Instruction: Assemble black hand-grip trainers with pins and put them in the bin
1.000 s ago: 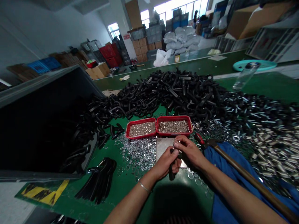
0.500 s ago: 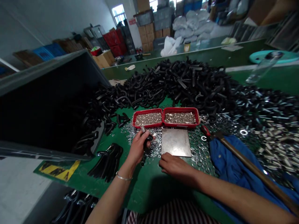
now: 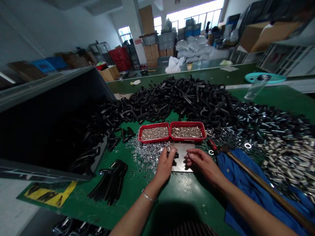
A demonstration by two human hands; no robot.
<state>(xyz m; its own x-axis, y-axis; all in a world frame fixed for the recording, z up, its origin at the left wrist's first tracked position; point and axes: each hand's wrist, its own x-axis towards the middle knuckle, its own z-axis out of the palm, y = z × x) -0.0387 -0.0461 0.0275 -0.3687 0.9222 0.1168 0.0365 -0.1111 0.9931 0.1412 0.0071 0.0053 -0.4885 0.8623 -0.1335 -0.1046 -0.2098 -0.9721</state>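
Observation:
My left hand (image 3: 163, 165) is closed around a small black part with a bright silver, ribbed-looking end (image 3: 168, 149). It hovers over the left side of a flat metal plate (image 3: 181, 151). On the plate's right side is my right hand (image 3: 203, 162), thumb and fingertips pinched together; what they hold, if anything, is too small to name. Just behind the plate, two red trays (image 3: 169, 132) stand side by side, filled with small shiny metal pieces. Loose washers (image 3: 145, 157) are scattered left of the plate.
Black curved parts (image 3: 187, 95) are heaped behind the trays. A large grey bin (image 3: 95, 160) lies at left, near a bundle of black parts (image 3: 110, 182). To the right are a hammer (image 3: 256, 170) on blue cloth (image 3: 236, 183), metal sleeves (image 3: 290, 160) and a clear bottle (image 3: 257, 87).
My left hand has moved right, from the washers to above the plate, still holding the black part. My right hand has risen from the plate's front edge and its fingertips now pinch. The view has shifted.

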